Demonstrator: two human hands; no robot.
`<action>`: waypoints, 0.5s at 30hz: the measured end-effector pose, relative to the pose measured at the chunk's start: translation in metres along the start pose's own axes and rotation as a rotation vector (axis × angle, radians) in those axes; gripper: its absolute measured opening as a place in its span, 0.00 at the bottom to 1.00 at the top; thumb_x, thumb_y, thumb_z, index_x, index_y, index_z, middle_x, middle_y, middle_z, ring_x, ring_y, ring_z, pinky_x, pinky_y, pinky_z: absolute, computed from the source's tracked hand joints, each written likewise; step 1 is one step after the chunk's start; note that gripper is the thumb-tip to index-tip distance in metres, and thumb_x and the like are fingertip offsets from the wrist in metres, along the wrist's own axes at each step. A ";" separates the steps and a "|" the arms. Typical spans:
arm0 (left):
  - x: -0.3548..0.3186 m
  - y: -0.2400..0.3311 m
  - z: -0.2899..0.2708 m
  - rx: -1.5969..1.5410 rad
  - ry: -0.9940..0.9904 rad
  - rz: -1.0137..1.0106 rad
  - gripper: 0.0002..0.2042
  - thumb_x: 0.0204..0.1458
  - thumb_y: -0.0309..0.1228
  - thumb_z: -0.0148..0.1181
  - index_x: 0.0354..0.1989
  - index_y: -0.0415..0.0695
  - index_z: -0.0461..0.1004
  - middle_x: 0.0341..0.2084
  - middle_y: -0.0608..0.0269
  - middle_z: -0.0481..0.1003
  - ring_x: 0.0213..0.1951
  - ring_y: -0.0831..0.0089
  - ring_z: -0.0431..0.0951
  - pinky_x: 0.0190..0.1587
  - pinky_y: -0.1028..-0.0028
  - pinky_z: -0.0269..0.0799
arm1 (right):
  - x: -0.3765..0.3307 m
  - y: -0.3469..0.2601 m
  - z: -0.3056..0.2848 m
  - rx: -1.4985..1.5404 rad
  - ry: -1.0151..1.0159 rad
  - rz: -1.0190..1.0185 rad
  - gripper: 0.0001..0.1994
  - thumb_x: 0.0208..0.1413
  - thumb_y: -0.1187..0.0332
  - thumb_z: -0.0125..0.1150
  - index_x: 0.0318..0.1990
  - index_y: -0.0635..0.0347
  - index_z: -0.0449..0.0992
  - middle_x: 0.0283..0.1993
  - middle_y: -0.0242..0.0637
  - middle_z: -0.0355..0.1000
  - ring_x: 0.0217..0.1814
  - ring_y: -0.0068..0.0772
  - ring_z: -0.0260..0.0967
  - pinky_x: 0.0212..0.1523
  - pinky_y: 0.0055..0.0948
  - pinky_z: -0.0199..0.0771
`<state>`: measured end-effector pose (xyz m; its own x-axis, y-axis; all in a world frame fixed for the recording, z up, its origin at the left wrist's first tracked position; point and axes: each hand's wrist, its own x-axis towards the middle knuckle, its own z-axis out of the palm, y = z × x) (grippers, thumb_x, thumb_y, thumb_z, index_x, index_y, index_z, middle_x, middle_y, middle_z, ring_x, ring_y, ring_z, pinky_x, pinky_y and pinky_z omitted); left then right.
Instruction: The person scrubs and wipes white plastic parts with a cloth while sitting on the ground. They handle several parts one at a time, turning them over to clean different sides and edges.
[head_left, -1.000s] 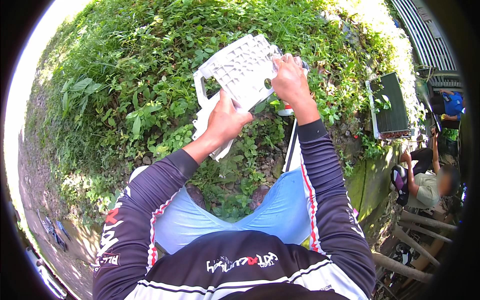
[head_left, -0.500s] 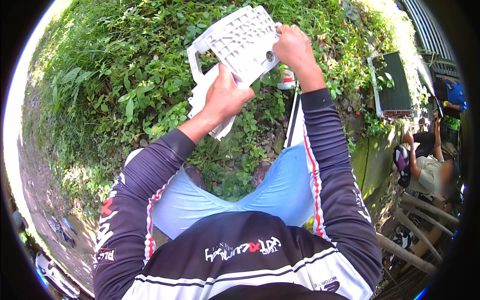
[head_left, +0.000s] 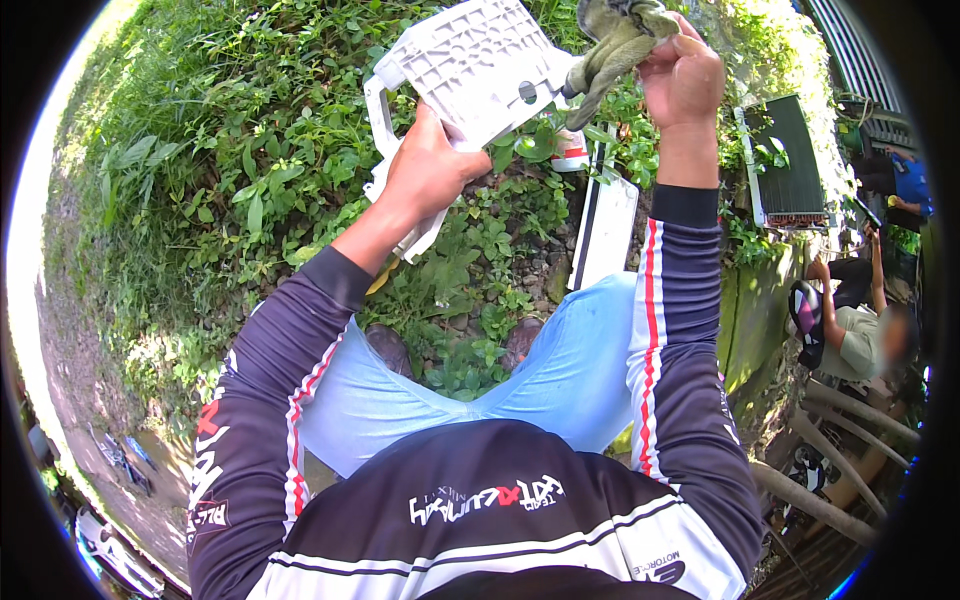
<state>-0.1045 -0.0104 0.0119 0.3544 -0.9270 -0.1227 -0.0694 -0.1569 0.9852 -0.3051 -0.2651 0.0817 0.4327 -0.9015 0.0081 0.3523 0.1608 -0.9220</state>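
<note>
My left hand grips the lower edge of a white plastic housing, thumb over its face. The housing has a ribbed grid, a round hole near its right corner and a loop-like frame on its left side. It is held tilted above the plants, its top cut off by the picture's edge. Pinched in my right hand is a crumpled grey-green rag. The rag hangs beside the housing's right corner; whether they touch I cannot tell.
A white panel with a dark strip lies by my right knee, near a red-and-white container. Farther right stands a dark finned coil panel. A person sits at the right, above wooden poles. Low green plants cover the ground ahead.
My right hand has left the housing's right edge, moved right and up, and now holds the rag. The housing has shifted slightly up and left in my left hand.
</note>
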 end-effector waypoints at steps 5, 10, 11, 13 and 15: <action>0.002 -0.006 0.002 -0.023 -0.016 0.003 0.44 0.45 0.27 0.72 0.73 0.34 0.57 0.61 0.48 0.78 0.61 0.62 0.80 0.65 0.68 0.72 | -0.020 0.014 0.043 0.084 -0.182 0.029 0.12 0.56 0.79 0.49 0.42 0.64 0.79 0.35 0.33 0.75 0.36 0.27 0.71 0.44 0.32 0.77; -0.002 -0.004 0.002 0.028 -0.020 -0.033 0.41 0.44 0.27 0.72 0.70 0.36 0.60 0.58 0.51 0.79 0.57 0.63 0.82 0.61 0.67 0.76 | -0.052 0.055 0.082 -1.175 -0.291 -0.177 0.10 0.66 0.66 0.63 0.50 0.59 0.80 0.41 0.44 0.79 0.46 0.42 0.79 0.51 0.39 0.79; -0.002 -0.002 0.001 0.020 -0.023 -0.058 0.41 0.44 0.25 0.71 0.71 0.36 0.60 0.58 0.53 0.78 0.57 0.65 0.81 0.62 0.68 0.75 | -0.059 0.062 0.087 -1.361 -0.293 -0.398 0.10 0.67 0.65 0.64 0.51 0.58 0.80 0.44 0.48 0.80 0.50 0.48 0.80 0.53 0.43 0.79; -0.002 0.002 -0.001 0.002 -0.032 -0.112 0.41 0.45 0.21 0.68 0.72 0.36 0.60 0.59 0.57 0.77 0.58 0.68 0.78 0.64 0.68 0.73 | -0.066 0.067 0.091 -1.262 -0.411 -0.370 0.13 0.62 0.69 0.68 0.54 0.56 0.80 0.48 0.52 0.81 0.56 0.59 0.78 0.59 0.48 0.77; 0.001 0.003 -0.004 -0.005 -0.029 -0.114 0.42 0.44 0.21 0.69 0.72 0.36 0.60 0.58 0.57 0.77 0.57 0.69 0.79 0.63 0.68 0.74 | -0.067 0.066 0.093 -1.127 -0.604 -0.359 0.15 0.61 0.71 0.69 0.55 0.55 0.79 0.48 0.50 0.81 0.56 0.58 0.78 0.60 0.48 0.77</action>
<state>-0.1005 -0.0106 0.0154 0.3327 -0.9126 -0.2377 -0.0252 -0.2605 0.9651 -0.2337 -0.1564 0.0560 0.8624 -0.4575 0.2168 -0.2254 -0.7304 -0.6447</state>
